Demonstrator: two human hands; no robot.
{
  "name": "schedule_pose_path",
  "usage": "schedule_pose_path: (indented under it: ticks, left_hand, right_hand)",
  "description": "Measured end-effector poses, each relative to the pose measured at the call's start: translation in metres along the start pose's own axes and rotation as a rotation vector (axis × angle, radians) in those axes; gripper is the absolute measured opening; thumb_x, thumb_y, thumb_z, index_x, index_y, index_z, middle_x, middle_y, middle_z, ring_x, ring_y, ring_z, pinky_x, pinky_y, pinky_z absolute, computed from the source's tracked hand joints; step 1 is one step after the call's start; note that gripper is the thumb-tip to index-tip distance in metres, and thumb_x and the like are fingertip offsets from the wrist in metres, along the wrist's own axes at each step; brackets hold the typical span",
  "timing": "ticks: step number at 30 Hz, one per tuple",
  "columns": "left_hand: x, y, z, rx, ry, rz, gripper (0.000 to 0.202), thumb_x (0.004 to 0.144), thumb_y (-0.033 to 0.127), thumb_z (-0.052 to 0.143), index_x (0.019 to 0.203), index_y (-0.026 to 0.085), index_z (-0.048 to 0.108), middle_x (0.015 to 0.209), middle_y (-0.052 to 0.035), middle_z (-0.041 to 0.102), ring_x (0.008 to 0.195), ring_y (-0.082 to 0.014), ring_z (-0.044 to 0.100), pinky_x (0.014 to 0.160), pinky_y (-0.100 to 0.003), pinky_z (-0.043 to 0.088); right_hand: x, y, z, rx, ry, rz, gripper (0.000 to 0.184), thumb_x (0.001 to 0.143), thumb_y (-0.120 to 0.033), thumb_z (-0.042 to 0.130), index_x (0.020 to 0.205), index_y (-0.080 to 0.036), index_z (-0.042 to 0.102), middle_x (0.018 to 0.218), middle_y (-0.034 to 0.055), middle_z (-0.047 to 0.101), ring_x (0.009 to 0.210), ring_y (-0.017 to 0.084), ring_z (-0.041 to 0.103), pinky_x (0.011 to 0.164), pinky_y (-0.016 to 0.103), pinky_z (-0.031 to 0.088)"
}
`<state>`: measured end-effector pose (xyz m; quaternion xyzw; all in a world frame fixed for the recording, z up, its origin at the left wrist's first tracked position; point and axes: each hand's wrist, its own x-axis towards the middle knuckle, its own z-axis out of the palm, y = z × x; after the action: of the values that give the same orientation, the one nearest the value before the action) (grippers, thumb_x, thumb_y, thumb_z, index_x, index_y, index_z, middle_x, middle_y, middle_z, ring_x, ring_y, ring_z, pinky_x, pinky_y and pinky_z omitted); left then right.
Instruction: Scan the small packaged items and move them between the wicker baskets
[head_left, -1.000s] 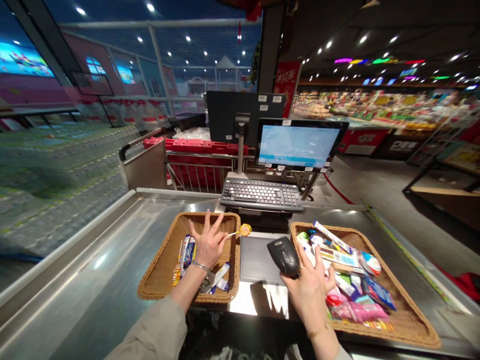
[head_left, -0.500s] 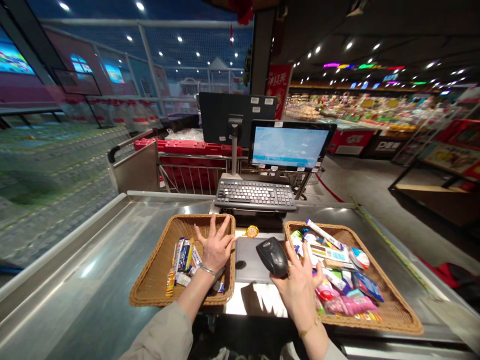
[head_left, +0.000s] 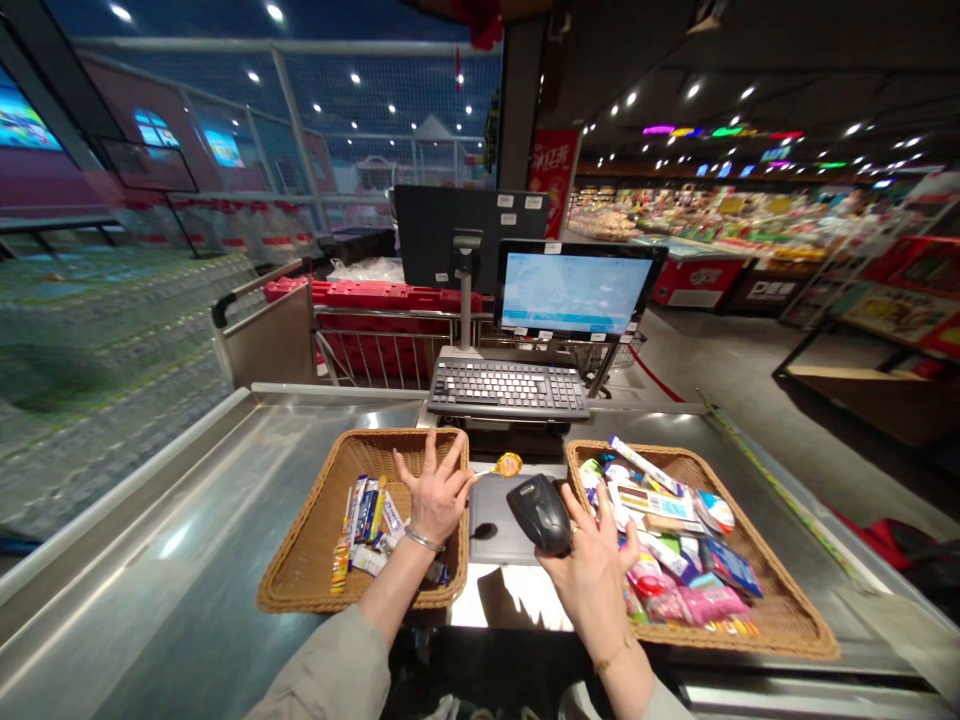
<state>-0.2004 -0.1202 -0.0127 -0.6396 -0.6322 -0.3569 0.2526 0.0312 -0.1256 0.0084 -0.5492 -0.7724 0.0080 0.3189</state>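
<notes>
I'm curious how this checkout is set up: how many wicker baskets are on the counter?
2. The left basket lies under the left hand, which pinches a lollipop; the right basket lies beside the right hand gripping the scanner. None seems hidden.

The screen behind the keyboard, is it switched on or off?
On. The screen glows pale blue above the keyboard; what it displays is too small to read.

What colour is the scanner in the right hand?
Black: the scanner in the right hand is dark all over, seen best in the head view.
</notes>
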Motion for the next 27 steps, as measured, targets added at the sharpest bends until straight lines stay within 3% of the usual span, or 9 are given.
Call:
schedule_pose_path:
  ticks: [27]
  left_hand:
    - [0.0064,0.0064,0.0059,-0.009,0.040,0.017,0.020,0.089,0.027,0.063,0.073,0.028,0.073,0.138,0.0015,0.061,0.152,-0.0310,0.016,0.115,-0.070,-0.014]
  right_hand:
    - [0.0040,0.0066,0.0008,-0.004,0.025,0.009,0.019,0.071,-0.024,0.062,0.085,-0.027,0.074,0.127,0.0029,0.068,0.140,0.036,0.037,0.112,0.062,0.013]
